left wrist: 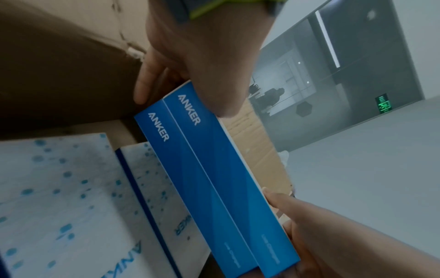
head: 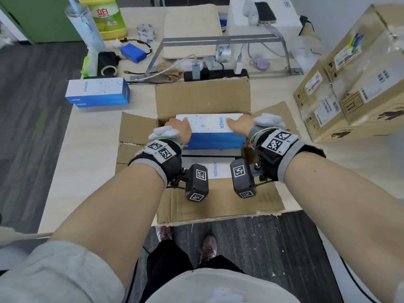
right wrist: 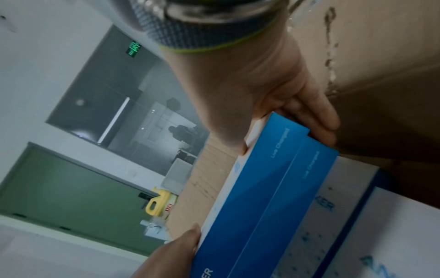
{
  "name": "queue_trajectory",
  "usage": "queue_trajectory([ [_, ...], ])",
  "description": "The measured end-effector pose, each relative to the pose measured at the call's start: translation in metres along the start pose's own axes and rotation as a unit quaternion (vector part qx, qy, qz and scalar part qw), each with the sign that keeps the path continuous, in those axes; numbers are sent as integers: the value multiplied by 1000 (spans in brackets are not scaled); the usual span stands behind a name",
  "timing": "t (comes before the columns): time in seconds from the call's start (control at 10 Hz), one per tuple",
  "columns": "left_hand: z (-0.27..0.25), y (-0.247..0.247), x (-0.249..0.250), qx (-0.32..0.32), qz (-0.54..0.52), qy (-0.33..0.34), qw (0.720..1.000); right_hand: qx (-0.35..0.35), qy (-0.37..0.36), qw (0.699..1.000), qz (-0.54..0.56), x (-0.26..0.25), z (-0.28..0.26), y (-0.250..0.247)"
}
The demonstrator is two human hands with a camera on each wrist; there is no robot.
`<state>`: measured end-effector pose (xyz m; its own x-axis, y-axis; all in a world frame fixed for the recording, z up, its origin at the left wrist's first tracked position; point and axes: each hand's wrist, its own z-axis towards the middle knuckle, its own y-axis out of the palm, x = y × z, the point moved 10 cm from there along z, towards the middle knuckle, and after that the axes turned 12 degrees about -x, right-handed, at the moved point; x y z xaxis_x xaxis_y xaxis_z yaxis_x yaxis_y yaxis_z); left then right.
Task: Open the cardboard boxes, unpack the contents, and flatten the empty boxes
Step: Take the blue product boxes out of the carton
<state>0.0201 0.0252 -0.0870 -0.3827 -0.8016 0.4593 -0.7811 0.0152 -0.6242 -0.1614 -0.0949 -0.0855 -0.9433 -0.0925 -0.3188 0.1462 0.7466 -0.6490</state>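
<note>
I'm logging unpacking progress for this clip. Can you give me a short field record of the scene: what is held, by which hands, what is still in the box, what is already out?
held: two stacked Anker boxes, blue sides together
left hand: grips the pair's left end
right hand: grips the pair's right end
container: open cardboard box, flaps spread
still inside: more Anker boxes lying flat
already out: Anker box pair on the table, left
waiting: sealed cartons, right

ANKER: held blue boxes (left wrist: 214,188) | ANKER: table box (head: 97,92) | Live Charged: box side (right wrist: 273,188)
</note>
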Motion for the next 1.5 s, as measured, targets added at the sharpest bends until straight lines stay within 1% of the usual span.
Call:
queue_trajectory([
  [0.1, -7, -26, 1, 36, 15, -7, 999, 10, -16, 1000, -9, -17, -8, -11],
  [0.2, -19, -57, 7, 64, 47, 9, 997, 12, -38, 999, 3, -41, -16, -18],
  [0.3, -17, -91, -2, 93, -3, 37, 995, 34, -68, 997, -5, -74, -22, -26],
  [0.4, -18, -127, -14, 130, -6, 36, 991, 66, -102, 992, -26, -119, -26, -32],
  [0.5, -11, -160, -38, 153, -14, -6, 988, 75, -132, 987, -60, -168, -27, -28],
  [0.6, 1, -200, -70, 190, -45, -15, 981, 81, -160, 981, -67, -214, -21, -18],
  [0.7, 22, -238, -97, 208, -53, -32, 976, 69, -166, 980, -80, -262, -1, 1],
  [0.8, 45, -257, -125, 212, -65, -77, 972, 44, -156, 984, -77, -292, 19, 25],
  [0.9, 73, -277, -162, 204, -70, -98, 972, 16, -151, 986, -63, -330, 39, 53],
  [1.0, 98, -290, -196, 195, -59, -115, 972, -10, -131, 989, -69, -355, 55, 82],
  [1.1, 124, -286, -223, 151, -47, -98, 983, -48, -105, 990, -77, -363, 69, 110],
  [1.2, 141, -277, -244, 125, -46, -110, 985, -83, -83, 988, -98, -366, 85, 137],
  [1.3, 156, -270, -260, 99, -37, -153, 983, -113, -69, 985, -113, -369, 101, 161],
  [1.4, 173, -266, -265, 70, 5, -140, 988, -125, -62, 983, -119, -372, 116, 174],
  [1.5, 183, -260, -267, 52, 18, -135, 989, -137, -51, 982, -118, -372, 126, 180],
])
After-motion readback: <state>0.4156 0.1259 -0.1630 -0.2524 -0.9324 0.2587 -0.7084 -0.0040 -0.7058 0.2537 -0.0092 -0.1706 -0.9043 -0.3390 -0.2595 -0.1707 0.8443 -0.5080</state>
